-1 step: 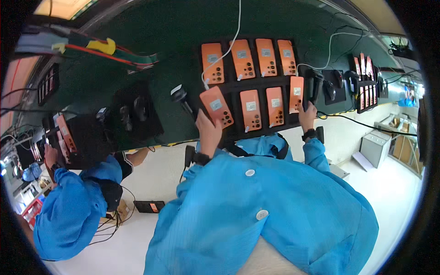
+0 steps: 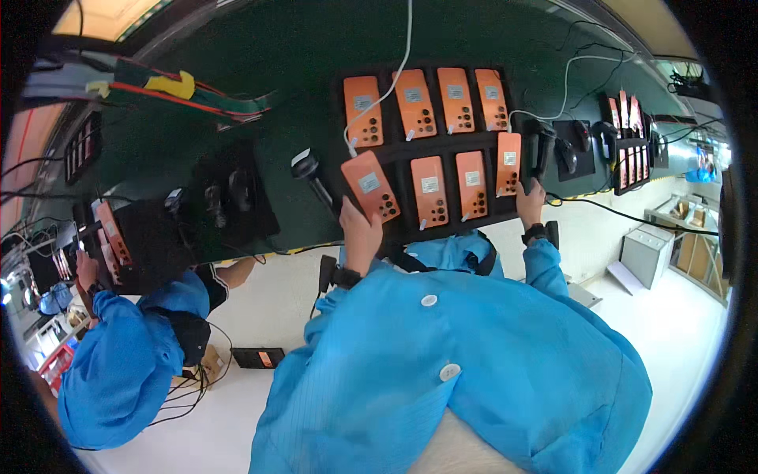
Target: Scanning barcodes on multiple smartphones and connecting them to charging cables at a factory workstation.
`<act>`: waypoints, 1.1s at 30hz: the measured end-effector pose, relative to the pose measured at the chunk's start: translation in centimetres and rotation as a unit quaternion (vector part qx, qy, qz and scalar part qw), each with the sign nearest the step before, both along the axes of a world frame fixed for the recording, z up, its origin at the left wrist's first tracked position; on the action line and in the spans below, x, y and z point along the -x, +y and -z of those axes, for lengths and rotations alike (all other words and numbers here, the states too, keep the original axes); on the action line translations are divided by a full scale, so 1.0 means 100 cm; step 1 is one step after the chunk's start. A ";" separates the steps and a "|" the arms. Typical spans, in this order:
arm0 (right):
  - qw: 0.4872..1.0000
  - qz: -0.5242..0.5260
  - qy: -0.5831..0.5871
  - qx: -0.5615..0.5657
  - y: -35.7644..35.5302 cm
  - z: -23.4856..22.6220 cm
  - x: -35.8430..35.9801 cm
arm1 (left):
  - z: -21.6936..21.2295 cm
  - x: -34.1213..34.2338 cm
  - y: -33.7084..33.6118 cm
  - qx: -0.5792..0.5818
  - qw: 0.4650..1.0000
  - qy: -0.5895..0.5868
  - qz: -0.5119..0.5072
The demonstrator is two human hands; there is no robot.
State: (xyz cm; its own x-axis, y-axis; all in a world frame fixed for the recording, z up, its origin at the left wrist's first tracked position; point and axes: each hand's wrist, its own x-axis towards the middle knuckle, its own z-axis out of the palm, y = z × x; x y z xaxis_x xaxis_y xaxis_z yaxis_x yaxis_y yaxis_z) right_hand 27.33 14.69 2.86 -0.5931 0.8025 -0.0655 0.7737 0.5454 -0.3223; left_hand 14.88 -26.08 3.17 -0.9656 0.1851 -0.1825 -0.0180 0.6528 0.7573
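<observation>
Orange phone, left (image 2: 370,186): flat rectangular body, back facing up, small grey label near its upper end, cluster of dark camera lenses at the lower right corner. It is tilted, top leaning left, raised over the left end of the lower row on the black tray. Orange phone, right (image 2: 508,163): same colour and label, upright, long axis vertical, at the right end of the lower row.

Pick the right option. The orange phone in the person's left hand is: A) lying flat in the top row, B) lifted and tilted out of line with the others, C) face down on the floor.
B: the left hand holds the orange phone tilted, unlike the straight row beside it.
</observation>
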 end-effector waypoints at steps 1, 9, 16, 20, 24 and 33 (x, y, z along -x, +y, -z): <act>0.999 0.012 -0.009 0.043 0.006 0.001 -0.001 | 0.002 -0.008 0.003 0.012 0.999 -0.035 -0.029; 0.911 0.087 0.072 0.397 0.043 0.020 -0.006 | -0.002 -0.009 0.013 -0.006 0.958 -0.137 -0.252; 0.902 0.054 0.154 0.399 0.040 -0.047 -0.002 | -0.052 -0.001 0.023 -0.098 0.956 -0.084 -0.264; 0.905 0.019 0.215 0.367 0.062 -0.046 0.060 | -0.051 0.075 0.033 -0.086 0.975 -0.055 -0.195; 0.951 -0.089 0.184 0.231 0.085 -0.005 0.126 | -0.015 0.143 0.047 -0.029 0.988 0.007 -0.154; 0.977 0.061 0.061 0.193 0.054 -0.004 0.136 | 0.002 0.146 0.054 0.080 0.982 -0.059 -0.160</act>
